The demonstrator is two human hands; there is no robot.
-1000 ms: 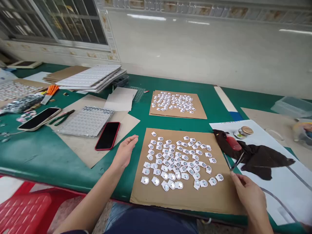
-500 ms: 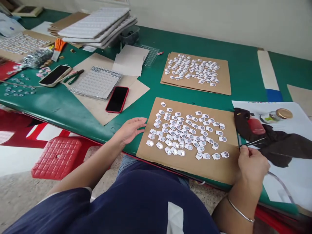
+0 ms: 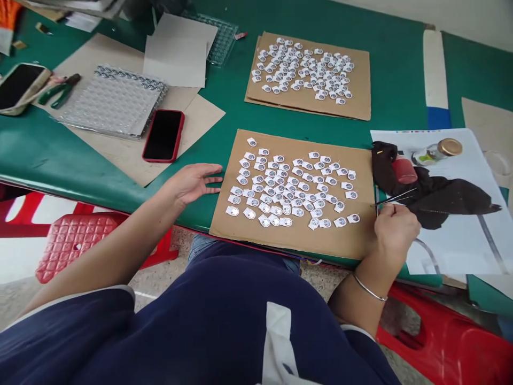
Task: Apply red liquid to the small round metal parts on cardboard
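White tags (image 3: 297, 212) with round grey faces lie scattered over the near cardboard (image 3: 336, 243), thickest around its middle and sparser towards the right edge; one sits by itself near the far left corner; bare brown strips show along the near edge and at the near right corner. By that spread, the laying-out looks well advanced on this sheet; whether the tags are finished or need more work cannot be told.

The left hand (image 3: 196, 182) is empty, fingers apart, just beside the left edge, though contact is unclear; the right hand (image 3: 396, 227) pinches thin metal tweezers (image 3: 395, 198) by the right edge; no tag can be made out in them.

Beyond the far edge, across a band of green tabletop (image 3: 304, 124), a second cardboard (image 3: 360, 80) bears a denser spread of similar tags (image 3: 319, 97); to the right, a dark cloth (image 3: 457, 198), a red cylinder (image 3: 404, 170) and a gold-lidded jar (image 3: 428, 155) rest on white paper (image 3: 473, 251); to the left lie a red-cased phone (image 3: 163, 136), a clear-wrapped pack (image 3: 116, 101) and green-handled pliers (image 3: 60, 92).
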